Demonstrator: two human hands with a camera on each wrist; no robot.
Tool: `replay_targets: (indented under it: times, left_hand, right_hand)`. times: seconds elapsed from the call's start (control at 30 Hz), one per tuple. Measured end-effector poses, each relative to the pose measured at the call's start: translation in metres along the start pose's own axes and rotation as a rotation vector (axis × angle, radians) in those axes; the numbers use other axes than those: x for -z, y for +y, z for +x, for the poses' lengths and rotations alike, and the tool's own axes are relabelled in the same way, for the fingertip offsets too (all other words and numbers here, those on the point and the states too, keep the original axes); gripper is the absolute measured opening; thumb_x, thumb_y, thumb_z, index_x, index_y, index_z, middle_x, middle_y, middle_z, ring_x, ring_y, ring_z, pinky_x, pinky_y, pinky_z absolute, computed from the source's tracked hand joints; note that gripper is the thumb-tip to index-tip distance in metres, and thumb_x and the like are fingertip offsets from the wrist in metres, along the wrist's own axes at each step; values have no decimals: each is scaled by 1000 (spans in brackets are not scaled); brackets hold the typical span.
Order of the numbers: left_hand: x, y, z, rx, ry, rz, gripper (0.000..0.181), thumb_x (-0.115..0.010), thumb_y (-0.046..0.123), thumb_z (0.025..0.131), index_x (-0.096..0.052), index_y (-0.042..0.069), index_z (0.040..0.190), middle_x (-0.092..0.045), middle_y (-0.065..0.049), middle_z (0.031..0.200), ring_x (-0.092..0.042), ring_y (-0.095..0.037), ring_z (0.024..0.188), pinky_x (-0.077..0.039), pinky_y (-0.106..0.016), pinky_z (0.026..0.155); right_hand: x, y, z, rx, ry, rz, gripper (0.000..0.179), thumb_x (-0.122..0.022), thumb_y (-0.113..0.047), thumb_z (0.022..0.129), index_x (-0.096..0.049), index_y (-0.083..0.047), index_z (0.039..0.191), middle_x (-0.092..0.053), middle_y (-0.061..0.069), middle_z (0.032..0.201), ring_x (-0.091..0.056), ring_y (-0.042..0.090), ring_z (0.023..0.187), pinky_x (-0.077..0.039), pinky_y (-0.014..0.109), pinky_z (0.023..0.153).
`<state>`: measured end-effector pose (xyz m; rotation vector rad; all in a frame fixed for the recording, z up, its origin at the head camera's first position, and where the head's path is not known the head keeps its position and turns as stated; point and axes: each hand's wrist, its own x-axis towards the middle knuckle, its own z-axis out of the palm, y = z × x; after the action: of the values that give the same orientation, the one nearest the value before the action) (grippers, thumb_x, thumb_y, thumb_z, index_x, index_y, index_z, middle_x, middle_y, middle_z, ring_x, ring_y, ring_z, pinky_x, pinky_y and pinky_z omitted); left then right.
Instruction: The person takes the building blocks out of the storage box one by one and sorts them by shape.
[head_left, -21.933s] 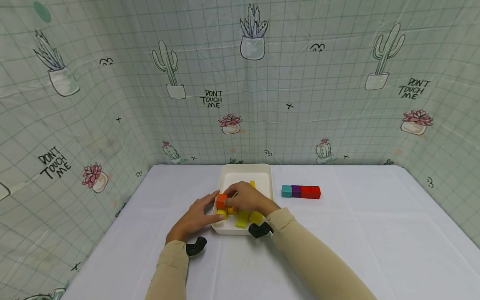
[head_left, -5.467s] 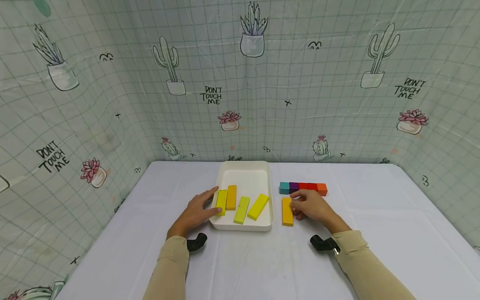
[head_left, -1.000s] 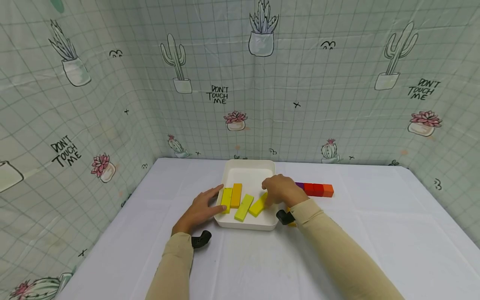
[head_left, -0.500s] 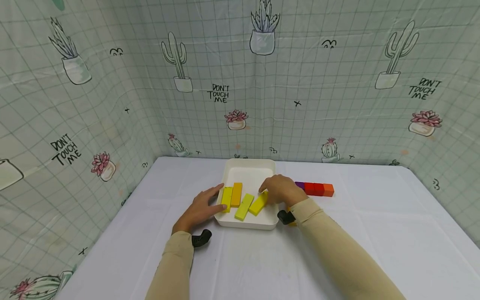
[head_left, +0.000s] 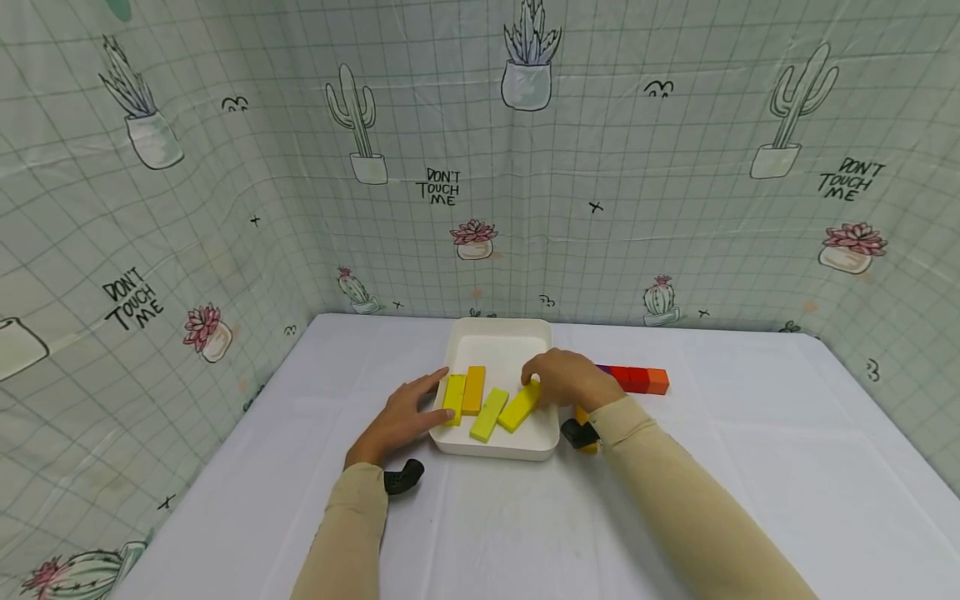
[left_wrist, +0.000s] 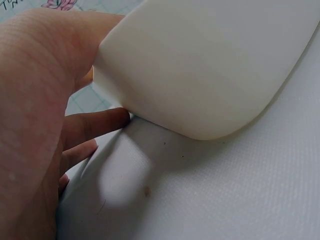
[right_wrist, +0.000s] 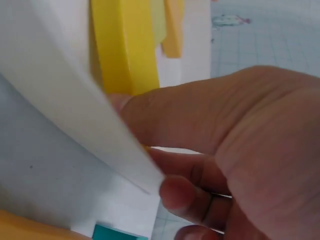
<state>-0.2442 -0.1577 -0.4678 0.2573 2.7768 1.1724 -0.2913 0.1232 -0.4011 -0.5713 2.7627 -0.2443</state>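
Observation:
My right hand (head_left: 566,379) reaches over the right side of the white tray (head_left: 495,454) and pinches the far end of a slanted yellow block (head_left: 517,407). In the right wrist view, the thumb (right_wrist: 170,112) meets the end of that yellow block (right_wrist: 125,45), and the tray wall hides part of the grip. My left hand (head_left: 397,421) holds the tray's left side, thumb over the rim and fingers outside. Also in the tray lie a yellow block (head_left: 454,400), an amber block (head_left: 473,390) and a yellow-green block (head_left: 489,415).
Right of the tray, a row of cubes shows red (head_left: 637,380) and orange (head_left: 657,382), with purple mostly covered by the hand. Another amber block (head_left: 588,448) lies on the table under the right wrist. A teal cube (right_wrist: 117,233) shows in the right wrist view.
Since the oldest frame, the orange cube has joined the row and an amber block has come to lie right of the tray. The right hand has returned from there to the slanted yellow block.

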Motion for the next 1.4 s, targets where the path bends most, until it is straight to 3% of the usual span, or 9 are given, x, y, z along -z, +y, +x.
replay_targets:
  times: [0.17, 0.37, 0.6, 0.77, 0.97, 1.23, 1.4]
  left_hand:
    - [0, 0, 1, -7, 2, 8, 76, -68, 43, 90, -36, 29, 157, -35, -5, 160, -21, -34, 150, -9, -60, 120]
    - [-1, 1, 1, -2, 4, 16, 76, -68, 41, 89, -37, 28, 157, -36, -5, 160, -21, -34, 150, -9, -59, 120]
    - [-1, 3, 0, 3, 2, 28, 76, -68, 40, 89, -36, 27, 157, -36, -5, 160, -23, -33, 150, -8, -57, 121]
    - [-1, 3, 2, 5, 3, 37, 77, -69, 41, 89, -36, 28, 157, -37, -4, 159, -24, -32, 149, -8, -56, 121]
    - [-1, 2, 1, -3, 6, 37, 77, -68, 41, 89, -36, 27, 157, -36, -5, 160, -24, -33, 150, -8, -56, 121]
    - [-2, 2, 2, 9, 10, 35, 76, -68, 42, 89, -37, 28, 157, -36, -5, 160, -22, -35, 150, -10, -61, 119]
    - [-2, 1, 2, 10, 8, 39, 77, -69, 42, 89, -36, 29, 157, -37, -5, 159, -22, -35, 150, -10, -61, 119]
  right_hand:
    - [10, -1, -5, 73, -9, 94, 35, -79, -7, 85, -72, -19, 117, -66, 5, 109, -57, 24, 95, -56, 39, 84]
    - [12, -1, -3, 151, -23, 235, 34, -78, -8, 85, -71, -15, 118, -67, 9, 115, -60, 24, 99, -58, 38, 85]
    - [5, 3, 3, 176, -54, 443, 30, -72, -8, 91, -70, -10, 121, -67, 9, 104, -68, 25, 80, -60, 32, 74]
    - [-1, 7, 7, 199, -33, 588, 36, -68, -5, 92, -66, -5, 128, -64, 12, 102, -70, 22, 76, -61, 32, 73]
    - [-11, 9, 12, 191, -5, 708, 38, -70, -7, 91, -61, 0, 127, -62, 15, 105, -70, 23, 76, -61, 33, 74]
    - [-19, 10, 13, 171, 48, 761, 30, -69, -12, 92, -65, -3, 120, -63, 12, 101, -69, 24, 77, -60, 32, 75]
    - [-22, 14, 11, 135, 98, 881, 32, -65, -12, 93, -65, -6, 125, -65, 13, 105, -69, 26, 81, -60, 34, 78]
